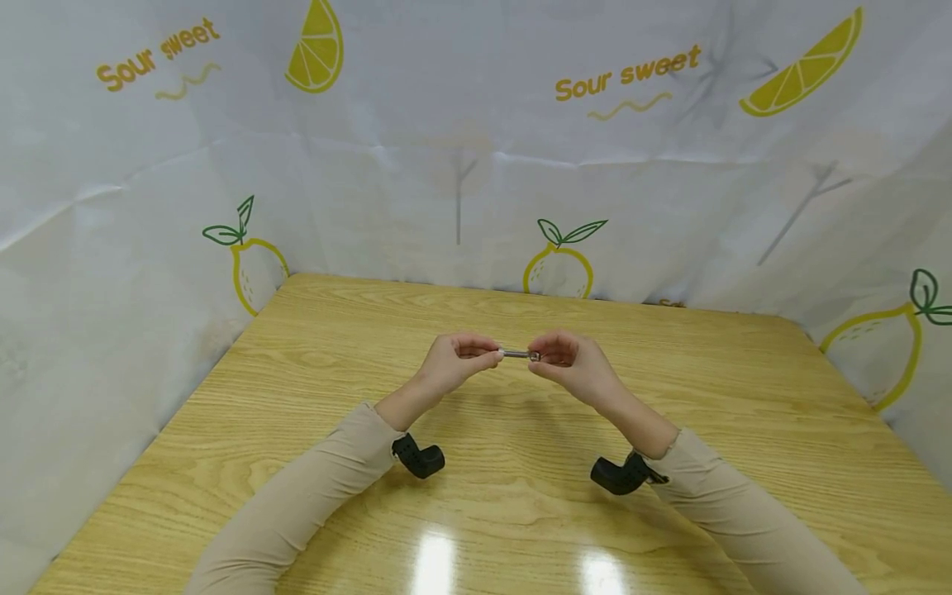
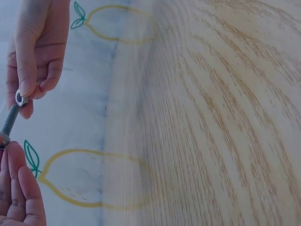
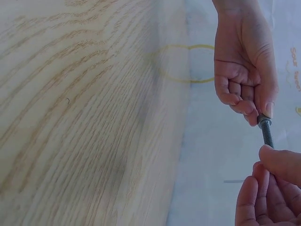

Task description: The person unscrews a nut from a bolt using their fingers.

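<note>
A silvery threaded bolt (image 1: 516, 354) spans the gap between the two hands, above the table. My left hand (image 1: 451, 364) pinches it at its head (image 3: 264, 120), thumb against fingers. The right hand (image 1: 580, 368) pinches a small metal nut (image 2: 21, 98) right at the bolt's threaded end. In the left wrist view the nut's dark hole shows, tilted relative to the bolt. From the right wrist view, the right thumb (image 3: 280, 162) covers the nut.
Below the hands lies a wood-grain table (image 1: 476, 512). A white cloth (image 1: 387, 198) printed with lemons hangs behind it and along the sides. Black wrist bands (image 1: 420, 459) are worn over the beige sleeves (image 1: 320, 487).
</note>
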Available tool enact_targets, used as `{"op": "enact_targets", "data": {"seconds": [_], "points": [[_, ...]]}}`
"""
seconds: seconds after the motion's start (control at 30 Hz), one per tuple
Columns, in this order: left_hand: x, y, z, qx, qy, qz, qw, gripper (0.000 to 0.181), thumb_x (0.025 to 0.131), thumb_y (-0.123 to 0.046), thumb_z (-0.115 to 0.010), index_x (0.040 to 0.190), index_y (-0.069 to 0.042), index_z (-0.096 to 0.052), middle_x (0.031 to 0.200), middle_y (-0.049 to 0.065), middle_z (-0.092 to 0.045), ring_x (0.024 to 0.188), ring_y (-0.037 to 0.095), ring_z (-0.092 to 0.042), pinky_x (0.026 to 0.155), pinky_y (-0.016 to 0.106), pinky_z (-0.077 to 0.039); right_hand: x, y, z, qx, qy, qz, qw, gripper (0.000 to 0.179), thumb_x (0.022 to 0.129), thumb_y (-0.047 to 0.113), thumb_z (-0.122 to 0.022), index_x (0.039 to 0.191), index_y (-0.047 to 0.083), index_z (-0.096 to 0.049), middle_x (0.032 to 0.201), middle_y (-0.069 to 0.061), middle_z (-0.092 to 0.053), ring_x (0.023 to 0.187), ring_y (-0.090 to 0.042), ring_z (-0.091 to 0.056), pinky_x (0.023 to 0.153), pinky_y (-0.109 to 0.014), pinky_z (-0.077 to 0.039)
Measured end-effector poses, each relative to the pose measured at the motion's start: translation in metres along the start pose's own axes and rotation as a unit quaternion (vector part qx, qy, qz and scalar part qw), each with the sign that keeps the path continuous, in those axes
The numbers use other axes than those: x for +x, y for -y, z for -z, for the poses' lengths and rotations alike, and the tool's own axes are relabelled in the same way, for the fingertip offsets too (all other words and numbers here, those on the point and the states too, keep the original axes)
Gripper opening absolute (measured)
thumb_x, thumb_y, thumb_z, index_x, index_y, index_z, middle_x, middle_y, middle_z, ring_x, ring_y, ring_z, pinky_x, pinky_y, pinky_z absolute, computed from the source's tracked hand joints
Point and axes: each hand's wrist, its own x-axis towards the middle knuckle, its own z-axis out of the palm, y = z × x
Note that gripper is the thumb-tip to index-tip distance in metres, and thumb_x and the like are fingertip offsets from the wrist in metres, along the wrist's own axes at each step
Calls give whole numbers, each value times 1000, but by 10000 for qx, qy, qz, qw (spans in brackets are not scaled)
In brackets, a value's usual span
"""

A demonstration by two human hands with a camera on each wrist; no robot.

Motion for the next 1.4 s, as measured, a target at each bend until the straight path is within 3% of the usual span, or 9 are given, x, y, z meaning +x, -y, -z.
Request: {"op": "enact_targets", "data": {"seconds": [0.27,0.57,0.77,0.9,1.13,1.4], "points": [[0,4,1,41,-105,55,9999,23,88,-17,-66,107,-4,-68,102,14,-70,88,15,-67,93,43,-51,-1,-7,2,-17,79,4,10000,25,88,12,-65,110,1,-62,109,-18,-64,90,-13,-62,76,-19,-52],[0,9,6,319,-154,205,9992,25,87,-20,-67,108,-7,-68,105,16,-69,99,28,-66,92,41,-51,-2,-17,3,-170,34,22,9998,26,87,10,-65,110,-3,-61,109,-19,-64,86,-7,-61,74,-18,-53],[-3,11,11,476,-192,235,9984,25,87,-24,-67,107,-9,-69,98,7,-72,90,15,-67,85,33,-54,-4,-25,6,-388,143,-8,9991,26,88,11,-64,110,-3,-62,110,-20,-63,92,-23,-64,75,-27,-55],[-2,14,13,565,-228,441,9972,24,87,-22,-66,107,-9,-69,98,8,-72,90,15,-67,83,32,-54,-4,-29,9,-416,360,-105,9984,27,89,11,-63,112,-4,-61,113,-22,-62,96,-31,-64,76,-31,-56],[2,21,14,694,-315,780,9940,21,87,-18,-67,105,-8,-70,98,11,-72,87,16,-66,75,29,-53,1,-40,8,-542,597,-170,9966,26,88,7,-62,110,-7,-61,110,-24,-64,94,-32,-65,76,-32,-56],[2,26,15,835,-126,920,9922,19,86,-17,-68,102,-9,-71,95,9,-72,83,12,-65,72,27,-54,5,-50,8,-702,824,-137,9940,22,87,3,-63,107,-6,-63,105,-23,-65,92,-31,-65,78,-36,-55]]}}
